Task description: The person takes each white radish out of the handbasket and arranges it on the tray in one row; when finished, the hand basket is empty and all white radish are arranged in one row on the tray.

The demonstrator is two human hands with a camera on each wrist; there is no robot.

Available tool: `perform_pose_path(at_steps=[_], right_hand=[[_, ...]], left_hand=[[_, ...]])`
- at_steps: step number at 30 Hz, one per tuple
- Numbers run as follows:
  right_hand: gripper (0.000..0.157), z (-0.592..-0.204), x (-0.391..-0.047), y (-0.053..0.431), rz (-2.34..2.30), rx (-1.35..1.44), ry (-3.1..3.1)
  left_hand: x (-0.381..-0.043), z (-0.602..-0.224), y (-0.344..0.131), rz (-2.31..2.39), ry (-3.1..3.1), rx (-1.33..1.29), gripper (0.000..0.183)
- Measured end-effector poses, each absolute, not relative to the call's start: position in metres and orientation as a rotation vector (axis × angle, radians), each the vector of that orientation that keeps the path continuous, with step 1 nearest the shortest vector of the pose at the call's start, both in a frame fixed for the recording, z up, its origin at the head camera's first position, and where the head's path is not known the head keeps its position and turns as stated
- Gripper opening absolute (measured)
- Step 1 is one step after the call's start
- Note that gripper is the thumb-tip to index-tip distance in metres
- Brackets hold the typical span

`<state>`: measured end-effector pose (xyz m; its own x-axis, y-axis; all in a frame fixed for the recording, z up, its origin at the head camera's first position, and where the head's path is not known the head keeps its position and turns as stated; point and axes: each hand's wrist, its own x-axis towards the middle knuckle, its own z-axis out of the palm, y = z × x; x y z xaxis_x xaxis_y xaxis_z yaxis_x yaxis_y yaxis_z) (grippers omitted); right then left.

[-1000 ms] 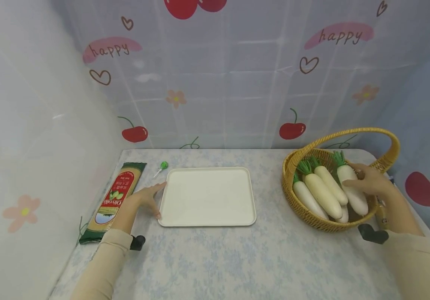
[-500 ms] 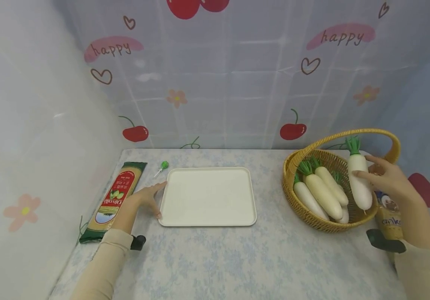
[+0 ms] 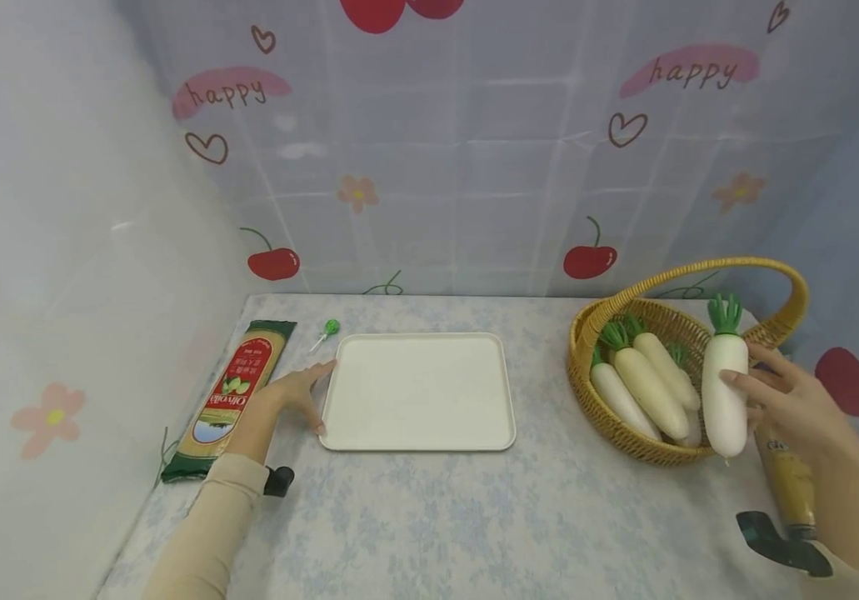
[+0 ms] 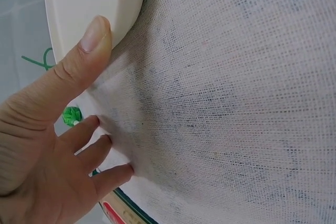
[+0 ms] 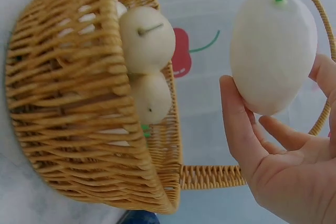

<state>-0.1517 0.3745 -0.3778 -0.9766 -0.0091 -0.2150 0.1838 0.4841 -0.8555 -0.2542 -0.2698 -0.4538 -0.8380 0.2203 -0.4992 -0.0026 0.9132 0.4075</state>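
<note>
A white radish [image 3: 725, 396] with a green top is held upright in my right hand [image 3: 792, 400], in front of the wicker basket's right rim. In the right wrist view the thumb and fingers grip the radish [image 5: 273, 51], which is clear of the basket [image 5: 94, 108]. Several more white radishes [image 3: 650, 392] lie inside the basket [image 3: 631, 446]. My left hand [image 3: 294, 398] touches the left edge of the white tray [image 3: 417, 392]. Its thumb [image 4: 86, 56] lies at the tray's corner in the left wrist view, and the other fingers are spread over the cloth.
Beside the left forearm lies a pasta packet [image 3: 230, 400], and a green lollipop [image 3: 330, 327] sits behind the tray's left corner. A yellowish bottle [image 3: 789, 483] stands or lies by the right forearm, partly hidden. The basket's tall handle [image 3: 699, 265] arches over the radishes.
My right hand has lifted a radish out of the basket and brought it rightward and toward me, over the front right rim. The left hand stays at the tray.
</note>
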Motion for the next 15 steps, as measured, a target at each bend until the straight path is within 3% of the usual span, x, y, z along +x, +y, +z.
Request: perform_pose_path(at_steps=[15], right_hand=[[0.071, -0.395, -0.127, 0.348, -1.753, -0.061, 2.379]], left_hand=[[-0.254, -0.452, -0.268, 0.540, 2.515, 0.170, 0.126]])
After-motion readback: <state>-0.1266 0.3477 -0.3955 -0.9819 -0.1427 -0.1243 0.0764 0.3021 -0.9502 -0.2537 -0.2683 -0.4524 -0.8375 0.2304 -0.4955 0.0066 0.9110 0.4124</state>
